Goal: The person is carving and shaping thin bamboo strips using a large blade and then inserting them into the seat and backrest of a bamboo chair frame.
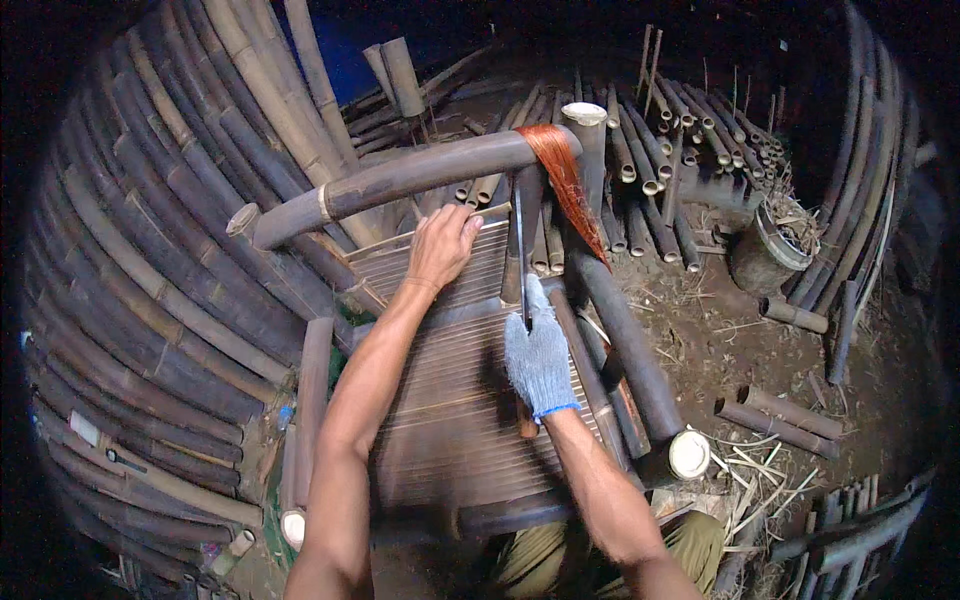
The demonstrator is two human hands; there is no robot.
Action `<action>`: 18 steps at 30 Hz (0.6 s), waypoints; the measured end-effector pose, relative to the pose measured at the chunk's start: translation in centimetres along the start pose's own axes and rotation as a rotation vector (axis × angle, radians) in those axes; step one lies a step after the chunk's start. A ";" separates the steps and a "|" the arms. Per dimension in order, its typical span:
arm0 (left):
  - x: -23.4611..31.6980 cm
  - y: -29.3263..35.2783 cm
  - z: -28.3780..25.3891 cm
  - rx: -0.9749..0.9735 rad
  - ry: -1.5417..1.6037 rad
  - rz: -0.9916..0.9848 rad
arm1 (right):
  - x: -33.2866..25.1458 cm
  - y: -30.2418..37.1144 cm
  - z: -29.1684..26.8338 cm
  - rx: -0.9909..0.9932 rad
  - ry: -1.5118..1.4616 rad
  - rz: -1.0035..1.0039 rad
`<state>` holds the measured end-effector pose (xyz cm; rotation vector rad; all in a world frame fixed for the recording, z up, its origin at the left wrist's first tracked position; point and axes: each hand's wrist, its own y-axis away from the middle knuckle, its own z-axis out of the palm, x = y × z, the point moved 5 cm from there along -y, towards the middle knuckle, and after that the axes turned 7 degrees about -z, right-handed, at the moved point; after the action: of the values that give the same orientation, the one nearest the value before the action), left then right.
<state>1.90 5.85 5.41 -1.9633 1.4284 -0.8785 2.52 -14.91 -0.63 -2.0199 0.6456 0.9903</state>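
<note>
A dark bamboo chair frame stands before me, with a slatted bamboo panel (450,400) of thin strips across it. My left hand (443,243), bare, is closed with its fingers curled over a light bamboo strip (492,211) at the panel's far end. My right hand (540,360), in a grey-blue knit glove, grips a long knife (519,240). The narrow blade points away from me, beside the dark upright post and close to the strip's right end. Behind the hands, a thick bamboo rail (400,180) crosses the frame, and orange-brown fibre (562,180) hangs over its right end.
Dark bamboo poles (160,250) form a wall at left. Cut bamboo tubes (660,140) lie stacked at the far right. A bucket of shavings (770,255) stands at right. Short tubes (780,425) and pale offcuts (755,480) lie on the dirt floor.
</note>
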 end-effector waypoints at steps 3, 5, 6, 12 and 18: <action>0.0 -0.9 0.7 0.024 -0.016 -0.057 | 1.2 1.7 -2.2 0.229 -0.197 0.026; -0.9 -2.1 2.0 -0.017 -0.120 -0.186 | 0.0 4.0 -4.2 0.216 -0.621 0.346; -1.1 -3.0 2.2 -0.030 -0.168 -0.240 | 0.3 4.9 -5.0 0.282 -0.616 0.308; -0.9 -2.3 4.0 -0.060 -0.215 -0.240 | 1.6 10.5 -8.0 0.248 -0.600 0.438; -0.9 -3.2 4.4 -0.121 -0.272 -0.339 | 2.5 12.8 -7.3 0.153 -0.541 0.425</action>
<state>7.03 7.82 4.82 -2.3574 1.0323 -0.6423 -2.07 -28.37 -5.26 -1.4098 0.8292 1.6062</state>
